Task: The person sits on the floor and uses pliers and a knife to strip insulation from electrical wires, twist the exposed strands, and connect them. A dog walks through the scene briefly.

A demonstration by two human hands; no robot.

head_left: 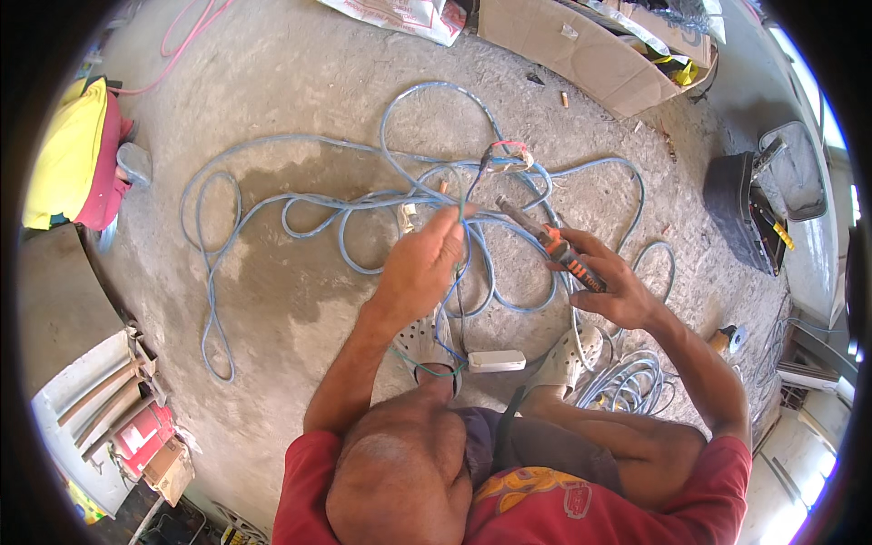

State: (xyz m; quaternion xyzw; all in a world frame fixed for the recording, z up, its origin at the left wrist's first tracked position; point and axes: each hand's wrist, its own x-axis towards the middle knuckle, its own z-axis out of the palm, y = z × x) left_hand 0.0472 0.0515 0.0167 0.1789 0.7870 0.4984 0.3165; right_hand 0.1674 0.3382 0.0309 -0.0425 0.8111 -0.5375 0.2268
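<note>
At the far left, a yellow and maroon cloth bundle (77, 154) is sitting near the edge of the rough floor (282, 391). To the right of it, a long blue cable (350, 203) is sprawling in loose loops, its tangle stretching mostly sideways beyond the hands. The left hand (418, 259) is reaching over the near side of that tangle, closing its thumb and fingers narrowly on a thin wire (471, 188). The wire is emerging at the fingertips and running away from the person, leaning slightly right, toward a small bunch of red and pale wires (511, 156) that is resting above the loops. A white box (496, 361) is lying below and to the right of the left hand, its long axis running nearly sideways. Farther right, a pair of pliers (550, 240) is slanting across the space between the hands, its nose pointing away and left, its handles trailing back to the right. The right hand (613, 286) is wrapping its fingers around those handles; whether the pliers' jaws are parting is impossible to tell. Beyond, at the right, a black bucket (731, 209) is standing beside the wall.
</note>
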